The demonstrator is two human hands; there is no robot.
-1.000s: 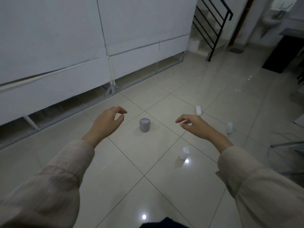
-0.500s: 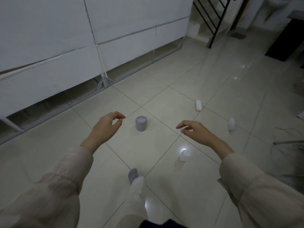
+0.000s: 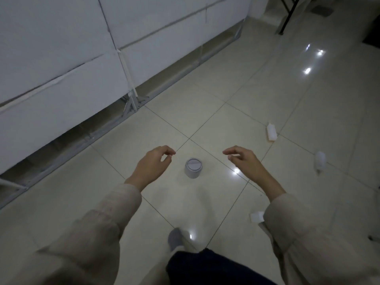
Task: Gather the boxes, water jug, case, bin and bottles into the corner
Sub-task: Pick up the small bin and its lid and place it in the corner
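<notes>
A small grey cylindrical bin (image 3: 193, 168) stands upright on the tiled floor between my two hands. My left hand (image 3: 153, 164) hovers to its left with fingers loosely curled and holds nothing. My right hand (image 3: 242, 158) hovers to its right, fingers relaxed, also empty. Three white plastic bottles lie on the floor: one (image 3: 271, 131) far right of the bin, another (image 3: 320, 161) near the right edge, and a third (image 3: 257, 217) partly hidden by my right sleeve.
White panels on a metal frame (image 3: 131, 99) run along the left side, raised a little off the floor. A black stair railing post (image 3: 287, 15) stands at the top right. My foot in a grey sock (image 3: 174, 239) is stepping forward below the bin.
I have walked closer to the bin, which now sits lower in view, directly between my hands. The nearest bottle has slid under my right sleeve. Both hands stay empty.
</notes>
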